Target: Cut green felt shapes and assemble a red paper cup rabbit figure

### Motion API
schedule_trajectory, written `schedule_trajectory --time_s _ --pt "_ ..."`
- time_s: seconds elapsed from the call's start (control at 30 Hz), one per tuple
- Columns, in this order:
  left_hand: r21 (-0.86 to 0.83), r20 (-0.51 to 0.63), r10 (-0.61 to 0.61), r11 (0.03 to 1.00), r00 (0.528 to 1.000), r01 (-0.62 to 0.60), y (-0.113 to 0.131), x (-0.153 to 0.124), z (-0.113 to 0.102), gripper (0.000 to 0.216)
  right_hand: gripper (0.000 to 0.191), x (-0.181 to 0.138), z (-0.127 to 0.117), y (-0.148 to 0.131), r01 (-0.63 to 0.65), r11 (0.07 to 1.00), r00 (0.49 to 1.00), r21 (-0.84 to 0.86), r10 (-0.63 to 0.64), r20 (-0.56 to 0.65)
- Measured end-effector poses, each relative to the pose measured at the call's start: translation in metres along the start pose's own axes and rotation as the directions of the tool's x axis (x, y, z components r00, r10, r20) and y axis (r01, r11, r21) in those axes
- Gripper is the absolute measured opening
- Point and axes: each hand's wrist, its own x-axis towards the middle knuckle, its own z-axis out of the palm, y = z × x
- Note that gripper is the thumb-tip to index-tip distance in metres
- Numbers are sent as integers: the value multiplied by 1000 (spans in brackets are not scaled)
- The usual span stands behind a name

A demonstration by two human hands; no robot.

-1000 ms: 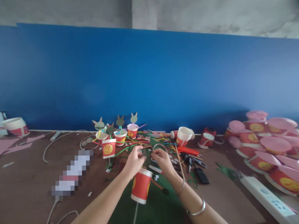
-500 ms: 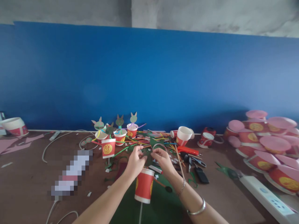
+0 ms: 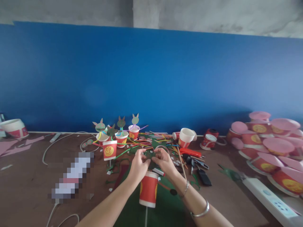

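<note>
My left hand (image 3: 139,164) and my right hand (image 3: 163,161) meet in front of me, fingers pinched on a small dark green paper cutout (image 3: 150,154) held between them. A red paper cup (image 3: 148,188) with a white rim and a yellow emblem hangs upright just below my left palm, and a thin white stick (image 3: 145,217) pokes out of its bottom. Under it lies a dark green felt sheet (image 3: 163,205). Bracelets circle my right wrist.
Behind my hands stand several red cups topped with green rabbit cutouts (image 3: 121,122), amid a pile of coloured straws (image 3: 151,141). Scissors (image 3: 192,153), keys and a tipped cup (image 3: 186,137) lie right. Pink-lidded bowls (image 3: 274,146) and a power strip (image 3: 270,195) fill the far right. White cables (image 3: 54,146) run left.
My hands have drawn closer together on the green cutout. The red cup has shifted a little right and lower.
</note>
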Motion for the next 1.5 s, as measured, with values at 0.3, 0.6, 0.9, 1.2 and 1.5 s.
schedule_trajectory --time_s 0.3,0.6,0.9,1.2,1.5 --pt "-111 41 -93 989 995 97 -1 2 1 41 29 1 -4 5 21 999 998 -38 -19 53" --pt "-235 57 -218 946 974 226 19 11 -12 17 24 0 -7 -9 180 932 979 -314 -201 -34" --pt "-499 -58 -271 841 961 207 25 26 -32 27 16 -15 -4 -23 249 871 857 -423 -402 -323" --pt "-550 -246 -282 828 927 106 24 33 -39 29 20 -5 -4 -12 -29 968 981 -251 -20 -194" --pt "-530 -189 -277 837 942 140 28 26 -35 23 26 -7 1 -15 63 995 984 -76 -75 -161"
